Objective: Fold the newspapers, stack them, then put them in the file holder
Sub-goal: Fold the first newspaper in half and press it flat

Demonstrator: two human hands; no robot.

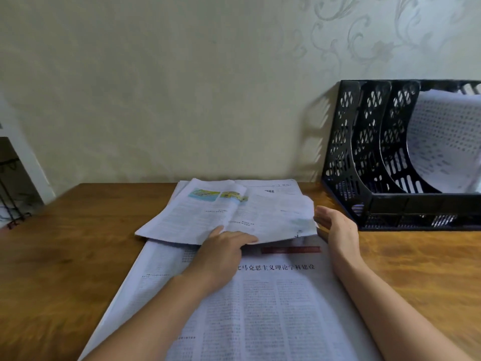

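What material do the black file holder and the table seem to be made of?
The file holder looks like moulded black plastic, slightly glossy, with rows of punched slots. The table appears to be wood or wood veneer: brown, with visible grain and a soft sheen. Which of the two, I cannot tell.

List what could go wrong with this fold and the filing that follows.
1. The left hand pinches only the near edge of the folded newspaper, while the right hand is open beside it; the crumpled right corner may fold crooked.
2. It lies on the open newspaper, which could drag along.
3. The file holder already holds curled paper in its right slot, which could jam.
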